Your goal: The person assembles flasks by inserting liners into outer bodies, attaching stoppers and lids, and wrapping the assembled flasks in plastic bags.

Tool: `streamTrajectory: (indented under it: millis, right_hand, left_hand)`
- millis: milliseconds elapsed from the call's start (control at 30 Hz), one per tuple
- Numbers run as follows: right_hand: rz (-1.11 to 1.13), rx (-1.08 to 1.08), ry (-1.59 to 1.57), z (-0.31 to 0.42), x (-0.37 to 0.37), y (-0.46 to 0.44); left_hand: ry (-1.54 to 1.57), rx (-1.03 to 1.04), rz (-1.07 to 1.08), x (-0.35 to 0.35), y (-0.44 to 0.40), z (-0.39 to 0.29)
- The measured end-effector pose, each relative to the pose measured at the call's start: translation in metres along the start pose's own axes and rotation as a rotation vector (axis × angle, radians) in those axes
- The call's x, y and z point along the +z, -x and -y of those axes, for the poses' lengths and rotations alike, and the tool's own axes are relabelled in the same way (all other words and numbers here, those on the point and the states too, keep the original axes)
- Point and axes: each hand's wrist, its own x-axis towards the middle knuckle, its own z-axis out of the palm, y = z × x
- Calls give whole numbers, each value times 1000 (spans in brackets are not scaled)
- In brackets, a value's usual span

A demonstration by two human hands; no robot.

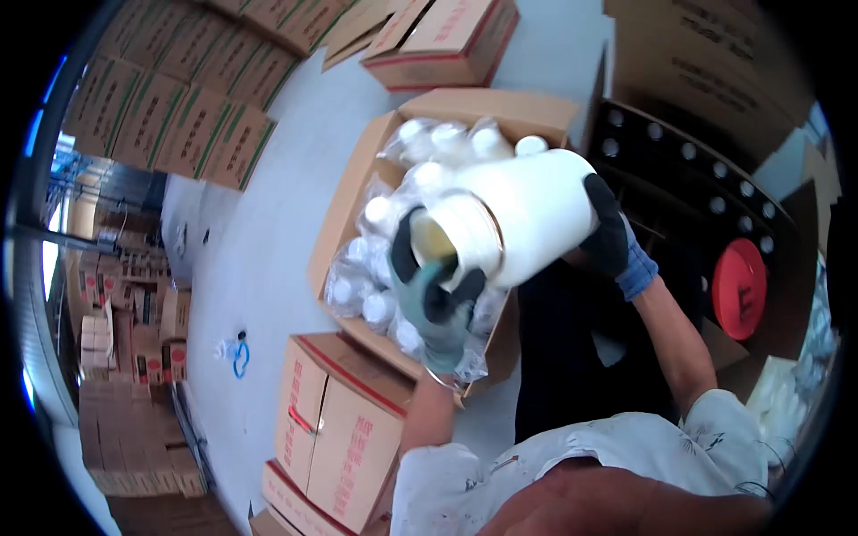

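Note:
A large white wide-mouth plastic jar (536,210) is held tilted on its side, its uncapped mouth facing left and a yellowish tint showing inside. My left hand (438,308), in a grey-green glove with dark fingertips, curls around the rim of the mouth; whether a finger goes inside is unclear. At the other end, my right hand (609,230) in a dark glove with a blue cuff grips the jar near its base. Below the jar, an open cardboard box (344,219) holds several white-capped bottles (380,213) wrapped in clear plastic.
To the right, an open carton holds dark bottles with pale caps (688,150) and a red round lid (740,288). Closed cartons (344,429) with red print stand at lower left, another carton (447,36) at the top. Stacked boxes (179,116) line the upper left.

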Motion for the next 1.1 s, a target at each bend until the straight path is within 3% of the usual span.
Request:
streamTrajectory:
  millis: [67,167,267,300,400,433,533,600,633,733,767,800,867,900,1000,1067,1100]
  right_hand:
    - [-153,46,-87,21,-33,25]
    - [-295,-265,308,76,-55,72]
    - [-340,-495,491,122,-88,111]
    - [-315,-515,724,131,-102,126]
    - [120,-758,1430,139,-86,167]
    - [196,-765,1410,129,-71,179]
    - [352,-770,1532,64,-57,216]
    - [282,-856,1563,47,-58,242]
    - [269,-828,1507,50,-69,249]
    - [317,-727,1205,66,-107,254]
    - [305,-755,1323,78,-117,252]
    - [265,-756,1309,84,-129,250]
    - [90,-428,1070,79,-126,256]
    - [85,-468,1045,75,-112,258]
    - [101,-621,1134,66,-81,259]
    - [118,-538,953,67,-106,253]
    - [71,-586,1042,70,-127,252]
  left_hand:
    - [65,-151,72,15,39,-24]
    - [151,-362,235,38,100,-68]
    - [272,-290,672,31,120,-78]
    - [390,-390,942,20,111,-68]
    - [760,-862,688,25,115,-46]
    - [785,-856,610,41,104,-65]
    - [656,-377,680,103,126,-55]
    - [790,-605,955,127,133,-80]
    - [794,-573,969,127,120,-100]
    - [907,-530,899,115,126,-95]
    - [964,-521,843,112,134,-87]
    - [938,-554,764,110,137,-85]
    - [886,-611,591,112,144,-85]
    - [952,-805,607,116,137,-98]
    - [838,-691,770,134,130,-108]
    - [610,-291,780,117,126,-101]
    - [667,-263,727,115,130,-93]
